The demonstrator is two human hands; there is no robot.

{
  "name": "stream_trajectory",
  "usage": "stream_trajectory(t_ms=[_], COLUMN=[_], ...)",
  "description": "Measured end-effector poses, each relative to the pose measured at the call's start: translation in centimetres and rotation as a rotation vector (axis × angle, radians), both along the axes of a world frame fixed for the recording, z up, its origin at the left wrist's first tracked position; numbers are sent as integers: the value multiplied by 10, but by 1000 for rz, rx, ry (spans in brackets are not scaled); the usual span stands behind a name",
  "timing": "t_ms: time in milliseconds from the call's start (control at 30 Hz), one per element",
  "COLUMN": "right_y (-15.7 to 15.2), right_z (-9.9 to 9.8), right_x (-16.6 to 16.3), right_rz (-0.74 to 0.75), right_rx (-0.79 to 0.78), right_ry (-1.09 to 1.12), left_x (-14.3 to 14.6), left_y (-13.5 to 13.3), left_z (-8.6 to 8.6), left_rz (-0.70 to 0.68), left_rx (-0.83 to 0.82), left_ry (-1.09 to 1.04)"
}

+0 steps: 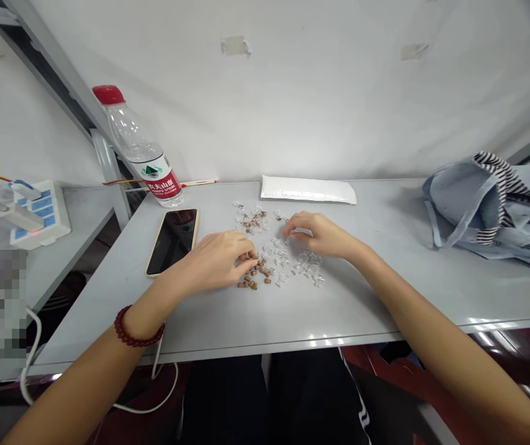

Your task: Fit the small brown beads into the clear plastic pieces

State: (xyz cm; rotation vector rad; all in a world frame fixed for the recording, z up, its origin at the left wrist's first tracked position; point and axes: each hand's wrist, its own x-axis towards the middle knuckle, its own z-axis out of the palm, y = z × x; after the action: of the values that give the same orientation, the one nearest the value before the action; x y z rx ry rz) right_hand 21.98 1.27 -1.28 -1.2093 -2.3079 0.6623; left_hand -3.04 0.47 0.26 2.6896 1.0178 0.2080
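My left hand (pixel 211 262) rests on the grey table (pixel 329 309), its curled fingertips among small brown beads (pixel 252 273). Whether those fingers pinch a bead is hidden. My right hand (pixel 323 235) sits further back, with a small clear plastic piece (pixel 302 232) pinched in its fingers. Loose clear plastic pieces (pixel 287 262) lie scattered between my hands. Behind them, a mixed heap of brown and clear pieces (pixel 250 219) lies on the table.
A black smartphone (pixel 172 241) lies left of my hands, with a red-capped water bottle (pixel 141 148) behind it. A white pouch (pixel 308 189) lies along the far edge. Denim cloth (pixel 491 207) sits at right, and a power strip (pixel 39 213) at left.
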Motion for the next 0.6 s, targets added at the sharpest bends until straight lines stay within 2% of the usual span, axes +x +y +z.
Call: stream_trajectory(t_ms=[100,267,400,600], right_y=[5,21,29,31], right_z=[-2,-17,-25,-27], right_x=[1,3,0,-1], right_rz=[-84,-294,-268,-220], right_rx=[-18,166,194,105], right_ry=[68,74,29,51], left_x=[-1,-2,-2,3], left_y=[0,3,6,5], left_z=[1,-2,-3,-5], left_rz=[15,65,95,106], left_rx=[37,69,84,61], left_ry=[12,-29,-43,-57])
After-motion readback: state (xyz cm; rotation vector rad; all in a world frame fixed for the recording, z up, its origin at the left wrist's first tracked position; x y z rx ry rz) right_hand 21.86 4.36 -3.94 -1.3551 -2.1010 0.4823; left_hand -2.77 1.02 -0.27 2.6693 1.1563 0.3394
